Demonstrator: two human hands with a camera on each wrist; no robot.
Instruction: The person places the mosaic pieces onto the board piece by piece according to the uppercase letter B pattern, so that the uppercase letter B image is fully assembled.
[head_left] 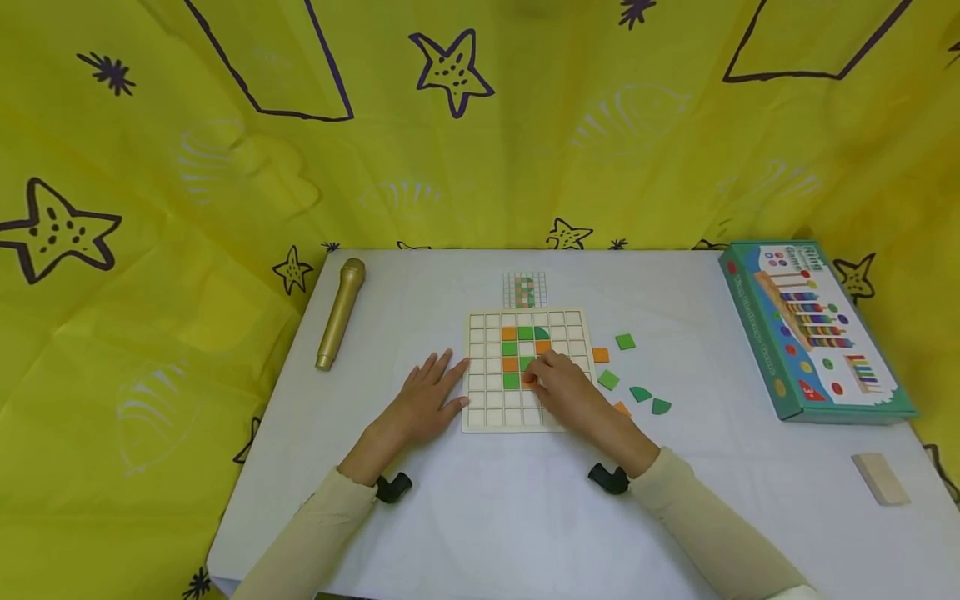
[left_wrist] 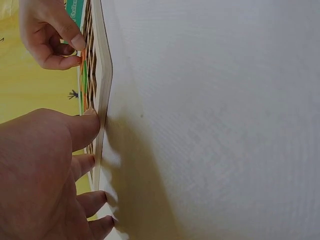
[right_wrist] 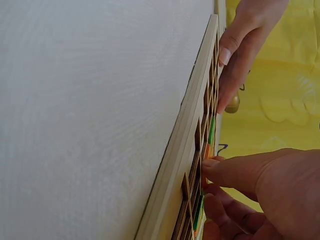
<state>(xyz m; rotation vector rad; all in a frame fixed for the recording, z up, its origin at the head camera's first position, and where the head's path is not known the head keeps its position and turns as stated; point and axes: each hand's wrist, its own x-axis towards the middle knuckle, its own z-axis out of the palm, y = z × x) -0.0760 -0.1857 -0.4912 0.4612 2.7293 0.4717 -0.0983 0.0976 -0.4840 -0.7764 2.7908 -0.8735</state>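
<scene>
A pale wooden grid board (head_left: 483, 408) lies on the table, with orange and green tiles set in several of its cells. My left hand (head_left: 423, 404) has its fingers stretched out, and the thumb and fingertips rest along the board's left edge. Over the board's middle, my right hand (head_left: 570, 390) pinches an orange tile (head_left: 528, 382) low at a cell, beside a green square (head_left: 511, 381). Its fingers partly hide the tiles there. Above the board lies a small pattern card (head_left: 525, 290) printed with a coloured grid.
Right of the board lie loose pieces: green squares (head_left: 626, 341), an orange square (head_left: 601, 355) and green quarter-circles (head_left: 661, 406). A gold microphone (head_left: 341, 312) lies at the left. A boxed game (head_left: 821, 333) and a wooden block (head_left: 881, 479) are at the right.
</scene>
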